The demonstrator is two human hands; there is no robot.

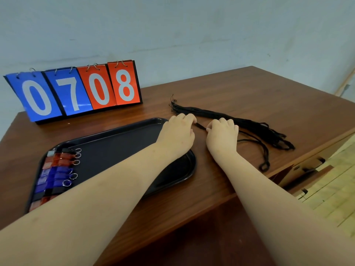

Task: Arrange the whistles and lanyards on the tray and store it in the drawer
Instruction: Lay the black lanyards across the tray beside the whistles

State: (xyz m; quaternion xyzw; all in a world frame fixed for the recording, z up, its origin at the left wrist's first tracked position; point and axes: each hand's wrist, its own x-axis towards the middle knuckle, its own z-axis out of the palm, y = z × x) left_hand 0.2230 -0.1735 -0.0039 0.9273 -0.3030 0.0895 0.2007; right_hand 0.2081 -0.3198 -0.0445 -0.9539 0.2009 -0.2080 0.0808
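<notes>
A dark tray (119,143) lies on the wooden desk (249,93). Along its left end sits a column of several whistles (57,169), red, blue and dark, with metal rings. A bundle of black lanyards (221,116) lies on the desk to the right of the tray. One separate black lanyard (263,152) trails toward the desk's right edge. My left hand (177,135) and my right hand (222,137) both pinch a short stretch of black cord (200,126) between them, just right of the tray's far corner.
A flip scoreboard (76,91) reading 0708 stands at the back left of the desk against the wall. Drawer fronts with dark handles (311,166) show below the desk's right edge. A wooden stick (345,81) leans at the far right.
</notes>
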